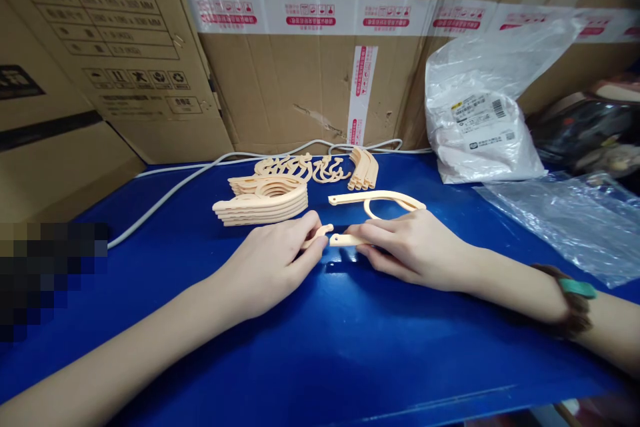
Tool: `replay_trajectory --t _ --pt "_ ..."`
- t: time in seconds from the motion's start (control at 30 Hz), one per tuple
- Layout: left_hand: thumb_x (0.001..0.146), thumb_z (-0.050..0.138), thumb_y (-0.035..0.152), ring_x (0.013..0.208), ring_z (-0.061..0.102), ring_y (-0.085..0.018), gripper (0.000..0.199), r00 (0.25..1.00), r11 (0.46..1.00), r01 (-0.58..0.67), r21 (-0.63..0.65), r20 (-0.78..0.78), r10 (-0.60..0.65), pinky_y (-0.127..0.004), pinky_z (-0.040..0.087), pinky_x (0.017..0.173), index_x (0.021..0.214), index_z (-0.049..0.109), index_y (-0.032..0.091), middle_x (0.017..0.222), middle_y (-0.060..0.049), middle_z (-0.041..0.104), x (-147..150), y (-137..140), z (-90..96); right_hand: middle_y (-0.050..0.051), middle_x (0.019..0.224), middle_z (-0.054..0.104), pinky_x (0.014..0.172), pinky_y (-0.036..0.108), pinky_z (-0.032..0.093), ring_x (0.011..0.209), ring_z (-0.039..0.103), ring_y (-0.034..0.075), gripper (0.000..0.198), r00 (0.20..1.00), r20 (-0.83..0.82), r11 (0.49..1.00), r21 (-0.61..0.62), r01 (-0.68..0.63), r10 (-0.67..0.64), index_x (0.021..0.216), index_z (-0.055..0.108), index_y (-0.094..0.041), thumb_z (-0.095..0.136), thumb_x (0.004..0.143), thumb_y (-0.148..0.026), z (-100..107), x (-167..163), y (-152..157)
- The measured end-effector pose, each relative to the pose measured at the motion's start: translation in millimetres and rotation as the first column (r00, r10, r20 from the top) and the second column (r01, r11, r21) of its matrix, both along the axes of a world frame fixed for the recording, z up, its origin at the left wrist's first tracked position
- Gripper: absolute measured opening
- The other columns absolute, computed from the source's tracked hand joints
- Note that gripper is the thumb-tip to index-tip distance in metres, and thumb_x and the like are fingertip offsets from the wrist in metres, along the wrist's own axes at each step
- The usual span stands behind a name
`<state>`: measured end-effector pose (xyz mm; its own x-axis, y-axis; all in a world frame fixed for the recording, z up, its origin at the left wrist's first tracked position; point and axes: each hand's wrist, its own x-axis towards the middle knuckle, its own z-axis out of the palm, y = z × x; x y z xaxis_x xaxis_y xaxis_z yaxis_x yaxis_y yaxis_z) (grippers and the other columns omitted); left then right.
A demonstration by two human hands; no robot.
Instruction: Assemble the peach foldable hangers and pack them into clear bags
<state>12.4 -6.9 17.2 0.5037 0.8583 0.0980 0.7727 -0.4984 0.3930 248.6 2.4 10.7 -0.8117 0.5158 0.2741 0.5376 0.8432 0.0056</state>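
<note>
Between its thumb and fingers, my left hand [273,253] pinches a small curved cream plastic hanger hook [324,230]; most of it is covered by the fingers. My right hand [413,247] is closed on a cream hanger arm [344,240], whose flat end with a round hole points at the hook. A narrow gap separates the two parts. Just beyond the right hand, a second cream hanger arm [360,197] with a curved loop lies partly hidden. A neat stack of hanger arms [265,207] sits beyond my left hand.
Loose hooks [285,165] and a bundle of curved cream pieces [364,170] lie at the back of the blue table [320,347]. A white cable [175,193] runs behind them. Cardboard boxes [300,80] wall the back. A white bag [480,127] and clear plastic [570,220] are on the right.
</note>
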Motion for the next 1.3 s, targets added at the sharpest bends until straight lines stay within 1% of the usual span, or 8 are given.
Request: replay_trajectory --t 0.2,0.53,0.73,0.9,0.97,1.17,1.23,1.3 --pt "0.101 0.028 0.039 0.06 0.05 -0.016 0.03 0.996 0.998 0.062 -0.018 0.063 -0.061 -0.029 0.027 0.055 0.08 0.043 0.023 0.065 0.004 0.052 0.0 -2.6 -0.6 0.003 0.084 0.07 0.055 0.027 0.035 0.065 0.065 0.013 0.03 1.0 -0.015 1.0 0.021 -0.015 0.015 0.107 0.063 -0.015 0.036 0.101 -0.027 -0.3 0.0 0.1" --pt "0.102 0.021 0.04 0.058 0.048 -0.016 0.035 0.99 0.989 0.137 -0.057 0.03 -0.136 -0.029 0.028 0.056 0.079 0.041 0.023 0.063 0.004 0.05 -4.0 -1.9 0.5 0.004 0.095 0.071 0.058 0.027 0.043 0.071 0.069 0.016 0.032 1.0 -0.021 1.0 0.02 -0.015 0.016 0.119 0.061 -0.017 0.036 0.102 -0.029 0.4 0.5 0.1" --pt "0.101 0.033 0.04 0.052 0.054 -0.017 0.028 0.971 0.967 0.201 0.154 -0.165 -0.175 -0.027 0.024 0.05 0.081 0.041 0.022 0.061 0.004 0.054 -4.0 -2.1 -2.0 0.006 0.1 0.072 0.06 0.028 0.044 0.072 0.069 0.017 0.035 1.0 -0.012 0.999 0.025 -0.027 0.027 0.122 0.059 -0.016 0.034 0.103 -0.03 -0.5 -0.4 -1.3" --pt "0.104 0.028 0.039 0.049 0.059 -0.022 0.031 0.92 0.876 0.286 0.388 -0.368 -0.137 -0.026 0.021 0.045 0.084 0.044 0.02 0.06 0.0 0.059 -5.8 -0.1 -5.8 0.005 0.098 0.072 0.06 0.027 0.043 0.074 0.069 0.017 0.035 0.999 -0.022 0.999 -0.029 -0.029 0.029 0.122 0.06 -0.017 0.034 0.104 -0.031 -1.4 -0.5 -0.5" --pt "0.104 0.029 0.039 0.047 0.059 -0.022 0.031 0.91 0.86 0.303 0.41 -0.392 -0.133 -0.025 0.021 0.043 0.084 0.044 0.02 0.058 0.0 0.059 -6.0 0.6 -5.9 0.005 0.097 0.072 0.06 0.027 0.043 0.073 0.068 0.017 0.035 0.999 -0.031 0.999 -0.033 -0.032 0.031 0.121 0.061 -0.017 0.035 0.104 -0.031 -1.3 -0.3 -0.1" --pt "0.103 0.035 0.033 0.051 0.064 -0.022 0.024 0.924 0.918 0.27 0.289 -0.347 -0.162 -0.025 0.027 0.044 0.085 0.044 0.02 0.06 0.002 0.063 -3.6 0.3 -4.1 0.005 0.099 0.073 0.06 0.027 0.042 0.072 0.068 0.016 0.036 0.999 -0.011 0.998 0.04 -0.049 0.05 0.126 0.06 -0.015 0.036 0.103 -0.03 -0.3 1.2 1.0" --pt "0.104 0.033 0.033 0.047 0.062 -0.021 0.026 0.922 0.897 0.291 0.332 -0.346 -0.171 -0.025 0.027 0.043 0.084 0.045 0.02 0.057 0.003 0.06 -3.8 0.1 -5.7 0.005 0.103 0.073 0.061 0.027 0.042 0.075 0.068 0.016 0.035 0.998 -0.015 0.998 0.025 -0.053 0.054 0.126 0.059 -0.015 0.037 0.103 -0.029 -0.4 1.7 1.7" --pt "0.105 0.028 0.033 0.044 0.06 -0.02 0.031 0.915 0.844 0.326 0.427 -0.366 -0.168 -0.026 0.025 0.041 0.083 0.045 0.02 0.054 0.002 0.057 -4.6 0.2 -8.1 0.006 0.105 0.073 0.062 0.027 0.043 0.078 0.069 0.017 0.034 0.998 -0.019 0.998 -0.012 -0.054 0.054 0.126 0.059 -0.017 0.038 0.103 -0.029 -0.6 2.2 2.6"
